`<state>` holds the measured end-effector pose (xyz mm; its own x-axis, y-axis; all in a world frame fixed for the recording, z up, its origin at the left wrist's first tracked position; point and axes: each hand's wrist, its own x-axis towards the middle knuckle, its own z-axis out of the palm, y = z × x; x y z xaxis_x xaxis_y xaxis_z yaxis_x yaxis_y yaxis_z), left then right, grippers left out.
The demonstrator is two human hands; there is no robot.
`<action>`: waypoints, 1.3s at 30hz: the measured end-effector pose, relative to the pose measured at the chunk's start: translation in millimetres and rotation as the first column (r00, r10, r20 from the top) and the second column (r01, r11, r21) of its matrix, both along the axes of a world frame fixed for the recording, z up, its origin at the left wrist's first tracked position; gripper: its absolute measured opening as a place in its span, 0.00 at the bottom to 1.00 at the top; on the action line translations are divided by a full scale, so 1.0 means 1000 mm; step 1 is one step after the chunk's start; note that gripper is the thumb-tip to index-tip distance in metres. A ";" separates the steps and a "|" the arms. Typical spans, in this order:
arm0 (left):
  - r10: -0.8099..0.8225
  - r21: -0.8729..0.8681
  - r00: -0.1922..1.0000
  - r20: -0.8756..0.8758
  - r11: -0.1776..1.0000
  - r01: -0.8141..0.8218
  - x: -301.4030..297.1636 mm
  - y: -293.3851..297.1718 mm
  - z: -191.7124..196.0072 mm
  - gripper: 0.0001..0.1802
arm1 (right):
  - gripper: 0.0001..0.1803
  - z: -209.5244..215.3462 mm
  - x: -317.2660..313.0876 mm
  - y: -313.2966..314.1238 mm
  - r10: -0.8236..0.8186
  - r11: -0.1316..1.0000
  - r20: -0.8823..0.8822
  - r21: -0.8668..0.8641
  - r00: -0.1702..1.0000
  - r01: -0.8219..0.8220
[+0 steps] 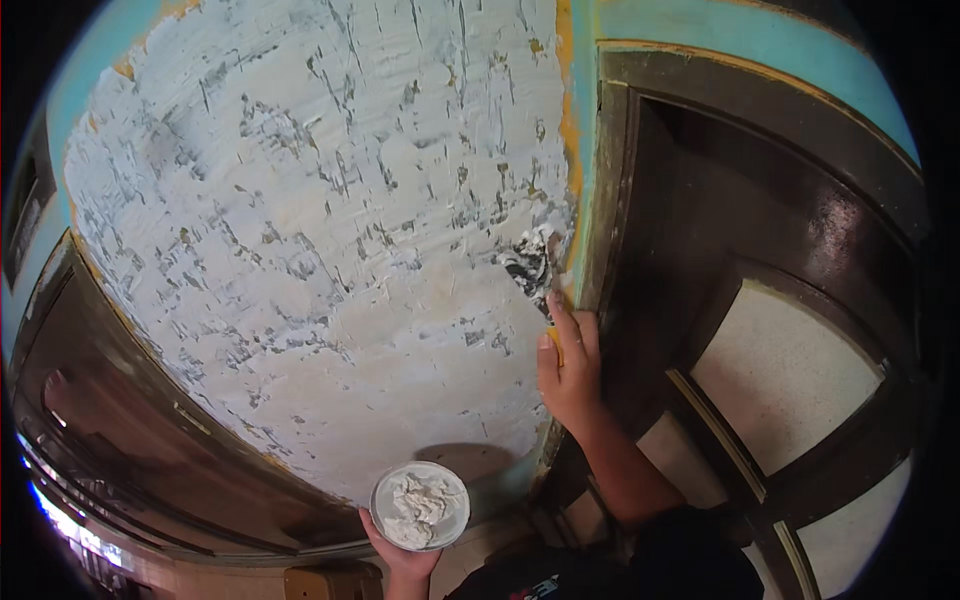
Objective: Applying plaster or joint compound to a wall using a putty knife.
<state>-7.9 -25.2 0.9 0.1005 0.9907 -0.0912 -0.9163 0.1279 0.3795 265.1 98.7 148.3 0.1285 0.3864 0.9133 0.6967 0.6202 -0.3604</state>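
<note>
Putty plate (pixel 420 505) low; putty knife (pixel 538 268) hugs door frame (pixel 610 200) edge.

The right hand (pixel 568 365) presses a putty knife (pixel 540 268) against the patchy white wall (pixel 300 220) beside the dark door frame (pixel 610 200), while the left hand (pixel 400 555) holds a plate of plaster (pixel 420 505).

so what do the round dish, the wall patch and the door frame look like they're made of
The round dish, held from below by the left hand: probably metal, going by its dull grey rim, with lumpy white paste inside. The wall patch: a matte off-white filler coat, streaked by ridged strokes with grey showing through. The door frame: likely wood, dark brown and glossy where light reflects.
</note>
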 end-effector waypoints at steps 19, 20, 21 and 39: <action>-0.059 -0.106 0.993 0.106 0.992 0.070 0.015 0.005 -0.002 0.44 | 0.27 -0.063 -0.031 -0.006 0.095 0.987 -0.007 -0.126 0.995 -0.095; -0.064 -0.105 0.992 0.106 0.992 0.075 0.015 0.005 -0.002 0.44 | 0.27 -0.063 -0.030 -0.006 0.106 0.984 -0.004 -0.142 0.994 -0.105; -0.063 -0.106 0.994 0.091 0.992 0.072 0.016 0.006 -0.003 0.44 | 0.27 -0.060 -0.029 -0.001 0.089 0.989 -0.006 -0.119 0.996 -0.089; -0.019 -0.164 0.995 0.098 0.986 0.035 0.015 0.004 0.007 0.41 | 0.24 -0.091 -0.043 0.016 0.085 0.960 0.095 -0.276 0.992 -0.056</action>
